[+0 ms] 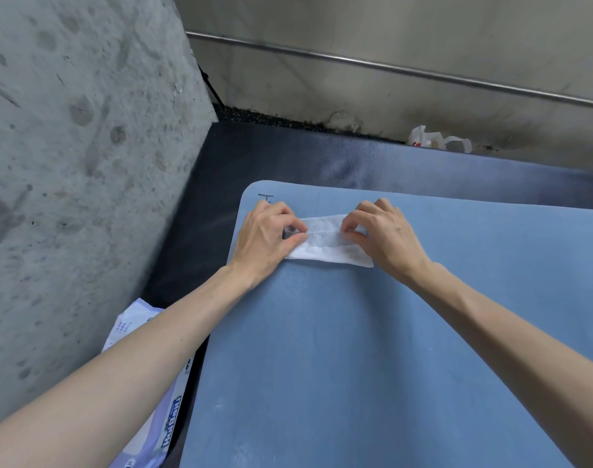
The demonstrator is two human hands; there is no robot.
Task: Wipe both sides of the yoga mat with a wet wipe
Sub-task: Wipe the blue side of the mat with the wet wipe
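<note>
A light blue yoga mat (pixel 355 349) lies flat on a dark floor mat, its rounded far-left corner near the wall. A white wet wipe (pixel 325 244), folded into a strip, lies on the blue mat near that corner. My left hand (pixel 268 238) pinches the wipe's left end between thumb and fingers. My right hand (pixel 386 238) pinches its right end the same way. Both hands rest on the mat, and the wipe's middle fold is slightly raised between them.
A pack of wet wipes (pixel 146 393) lies on the floor at the left, partly under my left forearm. A rough concrete wall (pixel 79 163) rises at the left. The dark floor mat (pixel 288 157) extends behind. Crumpled white plastic (pixel 436 140) sits by the back wall.
</note>
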